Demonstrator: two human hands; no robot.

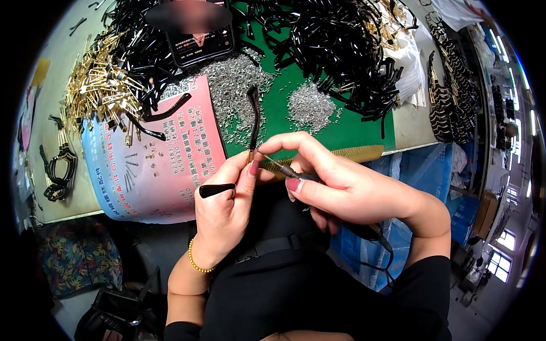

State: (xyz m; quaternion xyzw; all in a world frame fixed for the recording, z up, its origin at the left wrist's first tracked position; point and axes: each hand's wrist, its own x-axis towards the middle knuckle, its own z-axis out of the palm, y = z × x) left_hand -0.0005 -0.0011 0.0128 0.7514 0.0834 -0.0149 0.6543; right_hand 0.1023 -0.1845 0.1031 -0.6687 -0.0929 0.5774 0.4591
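Observation:
My left hand (224, 204) pinches a thin black curved temple arm (254, 116) at its lower, gold-coloured end, and the arm rises upright over the green mat. A second black piece (216, 190) lies across the same hand's fingers. My right hand (335, 182) grips a slim powered screwdriver (290, 170) with a dark cable running back past the wrist. Its tip touches the metal end held between my left thumb and finger. Both hands meet just in front of the table's near edge.
A green mat (341, 128) carries two heaps of tiny silver screws (310, 105). Piles of black temple arms (335, 40) and gold metal parts (99, 85) crowd the back. A pink and blue printed sheet (165, 165) and a phone (199, 34) lie left of centre.

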